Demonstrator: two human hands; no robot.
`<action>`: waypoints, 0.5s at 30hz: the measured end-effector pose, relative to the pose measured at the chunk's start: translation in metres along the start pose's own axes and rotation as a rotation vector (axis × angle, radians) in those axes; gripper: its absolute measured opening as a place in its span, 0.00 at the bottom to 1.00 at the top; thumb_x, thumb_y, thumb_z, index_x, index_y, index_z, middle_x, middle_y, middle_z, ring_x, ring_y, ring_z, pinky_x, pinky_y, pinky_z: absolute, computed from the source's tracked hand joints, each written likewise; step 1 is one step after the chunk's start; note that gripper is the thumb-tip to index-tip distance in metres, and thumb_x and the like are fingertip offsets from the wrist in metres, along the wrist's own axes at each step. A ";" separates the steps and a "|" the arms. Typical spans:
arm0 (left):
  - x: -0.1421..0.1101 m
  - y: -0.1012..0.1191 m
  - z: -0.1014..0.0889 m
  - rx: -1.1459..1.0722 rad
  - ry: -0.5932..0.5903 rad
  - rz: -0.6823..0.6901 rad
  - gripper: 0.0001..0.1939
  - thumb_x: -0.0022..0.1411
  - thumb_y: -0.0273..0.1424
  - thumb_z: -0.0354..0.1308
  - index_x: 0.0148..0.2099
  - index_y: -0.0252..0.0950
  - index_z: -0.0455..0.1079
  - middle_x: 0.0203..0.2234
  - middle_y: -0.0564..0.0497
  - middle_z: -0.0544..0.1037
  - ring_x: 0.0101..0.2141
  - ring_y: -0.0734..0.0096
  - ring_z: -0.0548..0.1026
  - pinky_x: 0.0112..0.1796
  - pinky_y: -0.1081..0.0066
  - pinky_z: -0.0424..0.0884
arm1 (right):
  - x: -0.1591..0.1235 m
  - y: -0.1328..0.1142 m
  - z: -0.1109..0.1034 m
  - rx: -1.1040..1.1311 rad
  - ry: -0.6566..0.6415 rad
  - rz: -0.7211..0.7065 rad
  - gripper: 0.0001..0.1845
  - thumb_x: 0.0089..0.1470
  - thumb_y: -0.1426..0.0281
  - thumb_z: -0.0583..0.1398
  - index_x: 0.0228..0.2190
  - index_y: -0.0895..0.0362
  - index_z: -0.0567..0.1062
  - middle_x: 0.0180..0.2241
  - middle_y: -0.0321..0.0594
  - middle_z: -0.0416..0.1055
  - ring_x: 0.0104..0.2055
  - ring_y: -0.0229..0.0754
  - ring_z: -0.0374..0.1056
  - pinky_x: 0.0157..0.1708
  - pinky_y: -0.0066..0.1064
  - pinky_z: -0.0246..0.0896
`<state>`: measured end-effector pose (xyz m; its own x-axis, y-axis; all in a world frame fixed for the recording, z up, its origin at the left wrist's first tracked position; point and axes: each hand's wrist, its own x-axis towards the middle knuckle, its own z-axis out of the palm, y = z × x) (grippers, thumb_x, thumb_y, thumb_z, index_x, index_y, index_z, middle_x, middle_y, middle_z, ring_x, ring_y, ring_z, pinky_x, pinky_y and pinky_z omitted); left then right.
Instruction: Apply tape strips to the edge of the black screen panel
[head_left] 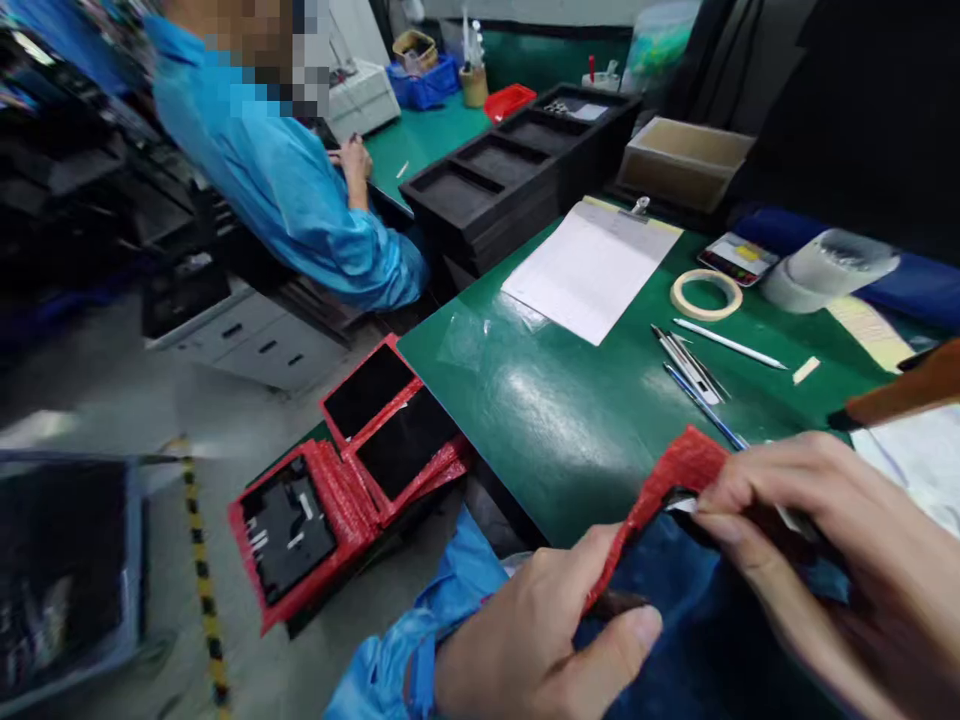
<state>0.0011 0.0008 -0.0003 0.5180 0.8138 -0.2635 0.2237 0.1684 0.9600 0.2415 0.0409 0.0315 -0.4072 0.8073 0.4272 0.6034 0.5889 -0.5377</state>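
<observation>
Head view: the left hand (547,630) was closed on a red sheet (679,465), its thumb on the near side, while the right hand (817,540) pinched a small white tip (684,506) between thumb and forefinger at the sheet's inner edge. The sheet was held up in front of the person, over the near part of the green bench (540,400).

Pens and slim tools (690,365) lay just past the right hand; a tape roll (706,294) and clipped papers (596,265) lay nearer the far edge. Beyond the left edge, at a lower level, dark panels (409,440) rested on red wrapping (337,490), near a co-worker's blue sleeve (315,220).

As to progress, the piece in hand seemed to be mid-work, since both hands were engaged and it was not yet set down. Whether the panels beyond the edge were finished or waiting could not be told.

The right fingers hid most of the white tip, and the picture's bottom edge cut off both hands. The dark blue area (660,570) between them was too blurred to identify.
</observation>
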 end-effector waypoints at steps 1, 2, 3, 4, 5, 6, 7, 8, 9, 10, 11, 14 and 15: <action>0.001 0.000 0.000 0.002 -0.005 0.008 0.24 0.75 0.39 0.63 0.68 0.38 0.80 0.41 0.47 0.90 0.43 0.56 0.89 0.45 0.68 0.83 | -0.001 0.000 0.000 0.003 0.005 0.007 0.04 0.78 0.71 0.61 0.46 0.51 0.75 0.40 0.37 0.75 0.35 0.36 0.75 0.33 0.26 0.70; 0.002 0.000 0.001 0.005 -0.006 0.013 0.24 0.74 0.40 0.64 0.67 0.38 0.80 0.41 0.47 0.90 0.43 0.56 0.89 0.45 0.68 0.83 | -0.001 0.000 0.001 0.006 0.011 0.012 0.04 0.78 0.71 0.60 0.46 0.50 0.75 0.40 0.37 0.75 0.35 0.37 0.75 0.33 0.27 0.70; 0.003 0.001 0.001 0.009 -0.005 0.013 0.24 0.74 0.40 0.64 0.67 0.38 0.80 0.40 0.47 0.90 0.43 0.55 0.88 0.45 0.68 0.84 | -0.001 0.000 0.001 0.009 0.017 0.016 0.04 0.78 0.71 0.60 0.46 0.50 0.75 0.39 0.37 0.75 0.34 0.37 0.75 0.32 0.27 0.70; 0.003 0.001 0.002 0.016 0.003 0.010 0.25 0.74 0.40 0.64 0.68 0.38 0.80 0.41 0.46 0.90 0.43 0.55 0.88 0.45 0.67 0.84 | -0.001 0.000 0.001 0.011 0.025 0.016 0.04 0.78 0.70 0.60 0.46 0.50 0.75 0.39 0.36 0.76 0.34 0.37 0.75 0.32 0.27 0.70; 0.003 0.002 0.002 0.022 0.010 0.000 0.25 0.73 0.40 0.64 0.68 0.39 0.80 0.41 0.46 0.90 0.44 0.54 0.88 0.45 0.67 0.84 | 0.000 0.000 0.002 0.013 0.030 0.015 0.04 0.78 0.70 0.60 0.46 0.50 0.74 0.39 0.36 0.76 0.34 0.37 0.76 0.32 0.26 0.71; 0.003 0.002 0.003 0.025 0.018 -0.009 0.25 0.73 0.40 0.64 0.67 0.39 0.81 0.41 0.46 0.90 0.44 0.53 0.89 0.45 0.66 0.85 | 0.001 0.000 0.002 0.015 0.036 0.018 0.04 0.78 0.70 0.61 0.45 0.49 0.74 0.39 0.35 0.75 0.34 0.36 0.76 0.32 0.25 0.71; 0.003 0.001 0.004 0.026 0.023 -0.013 0.24 0.73 0.40 0.64 0.67 0.39 0.81 0.41 0.46 0.91 0.44 0.53 0.89 0.46 0.66 0.85 | 0.003 -0.001 0.003 0.018 0.049 0.024 0.04 0.78 0.70 0.61 0.45 0.49 0.74 0.38 0.35 0.75 0.34 0.35 0.76 0.33 0.24 0.71; 0.002 0.001 0.005 0.026 0.024 -0.013 0.23 0.73 0.40 0.64 0.66 0.40 0.81 0.41 0.47 0.91 0.44 0.53 0.89 0.46 0.66 0.85 | 0.004 -0.001 0.004 0.022 0.061 0.033 0.04 0.79 0.70 0.61 0.45 0.50 0.74 0.38 0.34 0.74 0.35 0.34 0.76 0.34 0.23 0.71; 0.002 0.000 0.006 0.026 0.026 -0.010 0.23 0.74 0.40 0.64 0.66 0.40 0.81 0.41 0.47 0.91 0.44 0.53 0.89 0.47 0.66 0.85 | 0.006 -0.002 0.004 0.025 0.073 0.044 0.04 0.79 0.70 0.61 0.46 0.50 0.74 0.38 0.34 0.74 0.35 0.34 0.75 0.34 0.22 0.71; 0.002 -0.001 0.007 0.026 0.028 -0.002 0.24 0.74 0.40 0.64 0.67 0.40 0.81 0.41 0.47 0.91 0.45 0.53 0.89 0.47 0.66 0.85 | 0.007 -0.002 0.004 0.029 0.073 0.051 0.03 0.79 0.69 0.61 0.46 0.50 0.74 0.38 0.34 0.74 0.35 0.33 0.75 0.34 0.21 0.71; 0.001 -0.002 0.007 0.027 0.030 0.007 0.25 0.74 0.40 0.64 0.68 0.41 0.81 0.42 0.47 0.91 0.45 0.53 0.90 0.47 0.66 0.85 | 0.008 -0.002 0.003 0.034 0.070 0.052 0.03 0.80 0.68 0.61 0.46 0.50 0.74 0.37 0.34 0.74 0.35 0.33 0.74 0.34 0.21 0.70; 0.002 -0.005 0.009 0.044 0.046 0.002 0.26 0.75 0.41 0.63 0.70 0.42 0.80 0.44 0.47 0.92 0.46 0.52 0.90 0.49 0.65 0.85 | 0.007 -0.002 0.001 0.057 0.048 0.050 0.05 0.81 0.66 0.60 0.45 0.49 0.73 0.37 0.34 0.75 0.35 0.34 0.74 0.34 0.21 0.70; 0.003 -0.005 0.009 0.054 0.049 -0.005 0.25 0.75 0.42 0.63 0.68 0.41 0.81 0.44 0.46 0.92 0.46 0.51 0.90 0.48 0.64 0.85 | 0.005 -0.001 -0.001 0.065 0.048 0.062 0.06 0.81 0.66 0.60 0.44 0.49 0.73 0.37 0.34 0.74 0.35 0.35 0.74 0.33 0.22 0.70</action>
<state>0.0088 -0.0023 -0.0068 0.4761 0.8393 -0.2624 0.2709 0.1439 0.9518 0.2392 0.0444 0.0352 -0.3365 0.8403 0.4249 0.5799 0.5405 -0.6096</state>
